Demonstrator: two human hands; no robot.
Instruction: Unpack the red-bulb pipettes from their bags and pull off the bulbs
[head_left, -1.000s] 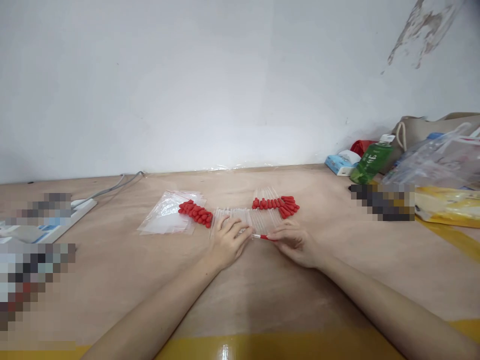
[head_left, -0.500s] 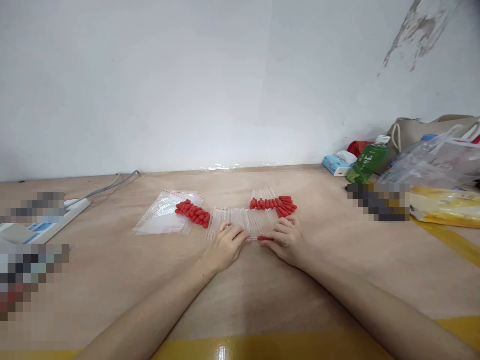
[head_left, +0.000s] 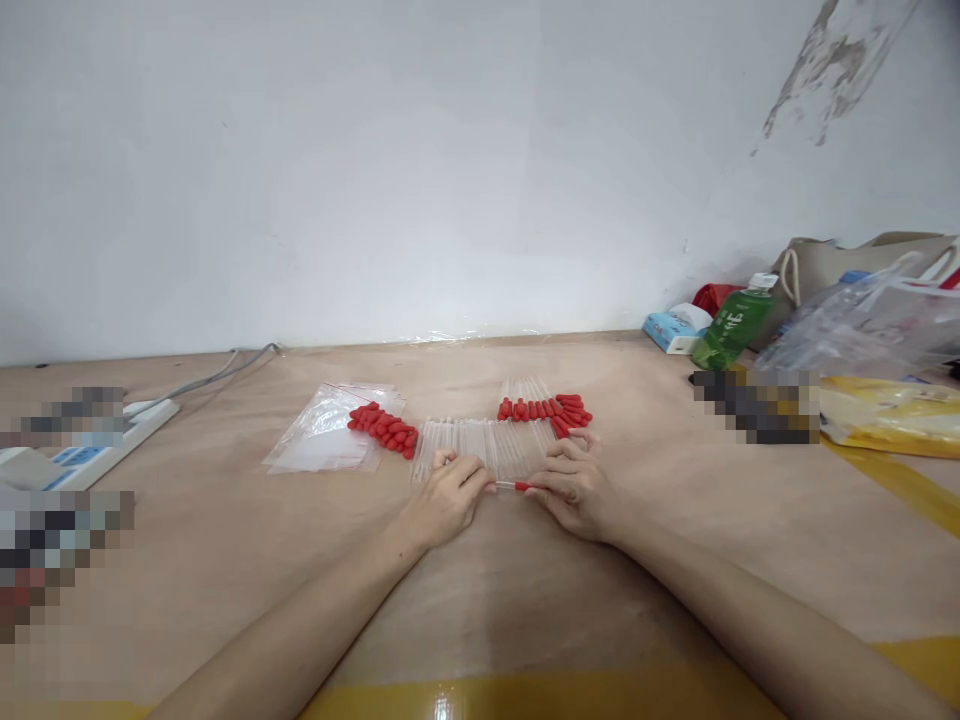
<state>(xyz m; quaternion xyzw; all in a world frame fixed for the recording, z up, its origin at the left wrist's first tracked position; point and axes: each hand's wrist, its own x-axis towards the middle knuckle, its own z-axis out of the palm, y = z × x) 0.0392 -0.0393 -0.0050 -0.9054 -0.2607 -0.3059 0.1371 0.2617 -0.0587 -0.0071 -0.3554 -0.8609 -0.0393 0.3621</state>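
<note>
My left hand pinches a thin clear glass tube near the table surface. My right hand has its thumb and forefinger closed on a red rubber bulb, which meets the tube's right end; how far the tube goes inside is hidden. Just beyond both hands lies a row of clear glass tubes. Behind it, several droppers with red bulbs lie side by side, tubes pointing to the wall. Loose red bulbs adjoin them on the right, and another pile of red bulbs lies left.
Clear plastic zip bags lie under the left pile. A power strip with a grey cable is at far left. On the right stand a tissue pack, a green bottle and plastic bags. A white wall closes the back.
Both hands have come slightly nearer to me with the tube and bulb. My right fingers now cover more of the red bulb, so less of it shows.
</note>
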